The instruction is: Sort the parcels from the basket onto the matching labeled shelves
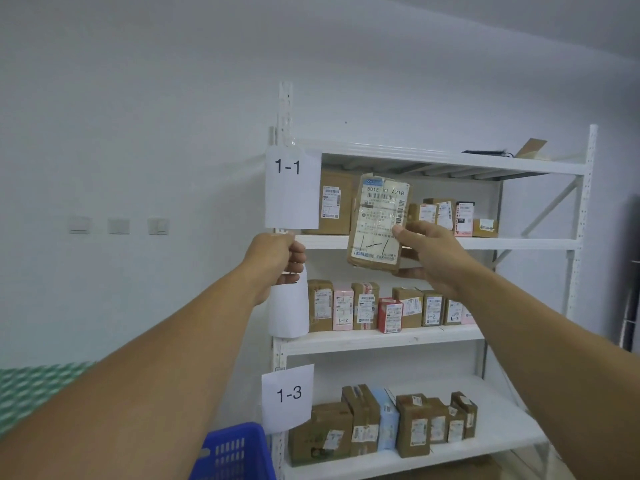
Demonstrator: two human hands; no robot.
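Fingers of the left hand curl round the shelf unit at its front-left post. The right hand clamps a brown parcel (hand-marked 1-1), held before the 1-1 shelf's front edge, near the 1-1 label.

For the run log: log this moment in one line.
right hand: holds parcel marked 1-1; left hand: grips rack post; placed: no

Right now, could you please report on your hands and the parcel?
Right hand grips the parcel, marked 1-1, raised before the 1-1 shelf. Left hand grips the rack post. Boxes stand on that shelf either side of the parcel.
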